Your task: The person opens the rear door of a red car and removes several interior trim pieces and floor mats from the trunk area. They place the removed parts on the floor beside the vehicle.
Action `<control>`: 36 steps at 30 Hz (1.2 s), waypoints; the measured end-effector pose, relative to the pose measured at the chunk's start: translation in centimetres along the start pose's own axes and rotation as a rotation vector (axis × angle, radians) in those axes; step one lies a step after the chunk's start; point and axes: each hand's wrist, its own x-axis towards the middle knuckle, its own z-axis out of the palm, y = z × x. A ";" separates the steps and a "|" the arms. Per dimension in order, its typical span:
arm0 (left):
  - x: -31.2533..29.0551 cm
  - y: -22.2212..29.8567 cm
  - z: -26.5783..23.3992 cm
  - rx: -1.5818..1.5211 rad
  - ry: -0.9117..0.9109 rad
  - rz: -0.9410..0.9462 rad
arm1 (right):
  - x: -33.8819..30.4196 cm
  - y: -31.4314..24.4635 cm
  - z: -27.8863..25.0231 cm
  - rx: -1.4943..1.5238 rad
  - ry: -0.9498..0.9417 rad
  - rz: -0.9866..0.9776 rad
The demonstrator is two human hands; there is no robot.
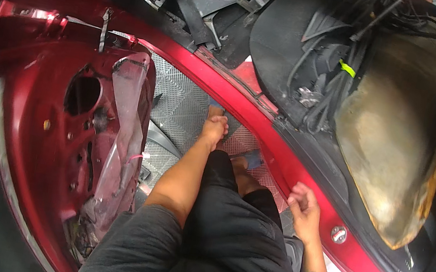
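Between a red car door and the car's body, I stand in dark shorts. My left hand (214, 129) is stretched forward over the floor with its fingers curled closed; whatever may be in it is hidden. My right hand (304, 211) is beside the red door sill (281, 172), fingers loosely bent and apart, with nothing seen in it. To the left, the bare inner side of the door (52, 125) shows its metal and openings. A crumpled clear plastic sheet (126, 115) hangs along its edge.
Inside the car lie black trim pieces (211, 5), loose black cables (334, 98) and a large yellowish worn panel (396, 137). A door check strap (104, 30) joins door and body. A metal striker (339, 234) sticks out near my right hand. Patterned tiles (179, 92) cover the floor.
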 end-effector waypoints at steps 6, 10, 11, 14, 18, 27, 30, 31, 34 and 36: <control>11.1 9.7 -4.7 -0.222 0.321 0.248 | 15.8 -9.5 5.3 -0.470 0.279 -0.485; 17.6 18.6 -4.6 -0.350 0.497 0.296 | 25.8 -12.8 8.5 -0.658 0.395 -0.594; 18.3 21.0 -4.2 -0.395 0.535 0.259 | 27.7 -12.8 9.2 -0.730 0.400 -0.597; 20.7 24.1 -3.4 -0.535 0.477 0.039 | 31.8 -13.6 11.1 -0.813 0.425 -0.521; 23.2 22.5 -3.2 -0.017 0.688 0.048 | 33.7 -13.1 11.8 -0.822 0.447 -0.530; 22.9 27.5 -2.6 0.185 0.529 -0.017 | 33.9 -13.4 11.3 -0.805 0.344 -0.481; 24.6 27.6 -3.9 -0.303 0.290 -0.179 | 34.2 -13.5 11.3 -0.794 0.318 -0.466; 22.6 29.3 -3.4 -0.402 0.182 -0.117 | 34.2 -13.4 11.3 -0.797 0.322 -0.461; 17.0 35.1 -2.8 -0.798 -0.203 0.068 | 34.1 -13.3 11.2 -0.801 0.323 -0.454; 12.5 40.4 -3.1 -0.904 -0.312 0.194 | 34.2 -13.5 11.2 -0.799 0.313 -0.456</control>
